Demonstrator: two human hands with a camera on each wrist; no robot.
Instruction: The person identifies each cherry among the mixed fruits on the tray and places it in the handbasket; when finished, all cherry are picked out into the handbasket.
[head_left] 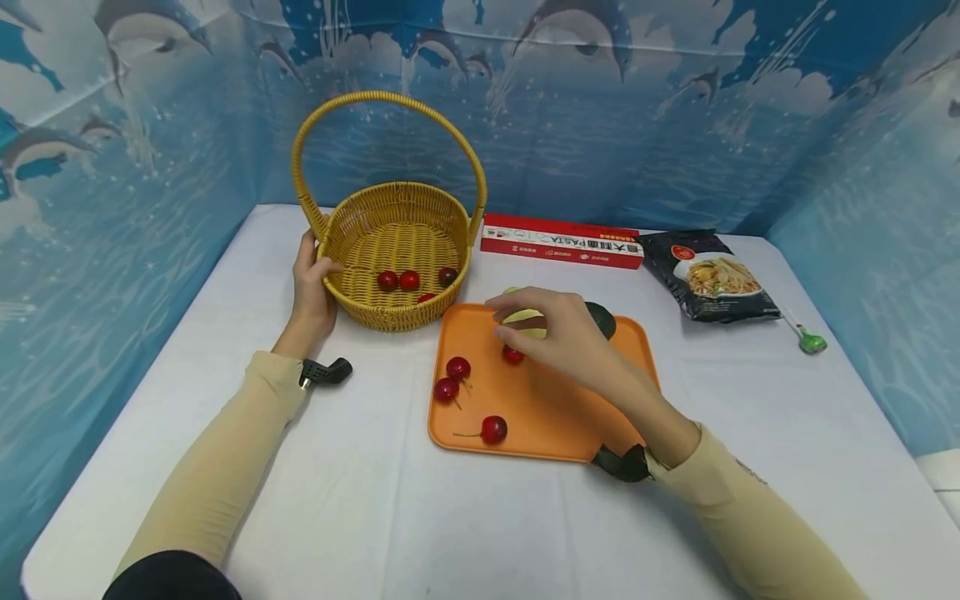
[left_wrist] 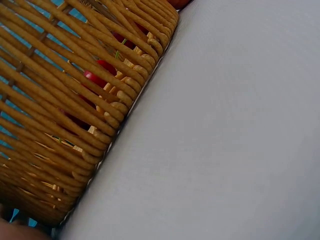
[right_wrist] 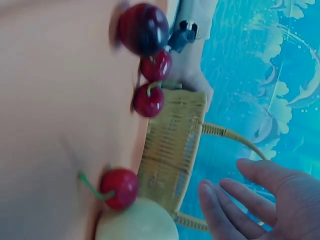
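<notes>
My left hand point(head_left: 311, 287) grips the side of a yellow woven basket point(head_left: 397, 318) near the foot of its tall handle, thumb over the rim. Several dark red cherries point(head_left: 408, 281) lie inside it. My right hand point(head_left: 570, 337) hovers over an orange tray point(head_left: 540, 450), fingers loosely bent and holding nothing, as the right wrist view also shows. On the tray are several stemmed cherries point(head_left: 493, 429). Partly hidden behind the right hand are a pale green round thing point(right_wrist: 137, 222) and a dark green one point(head_left: 601, 319).
Behind the tray lies a red pasta box point(head_left: 561, 242). To its right are a black food packet point(head_left: 708, 275) and a green-ended spoon point(head_left: 812, 341). A white cloth point(head_left: 337, 492) covers the table, and dolphin-printed curtains point(head_left: 555, 125) enclose its back and sides.
</notes>
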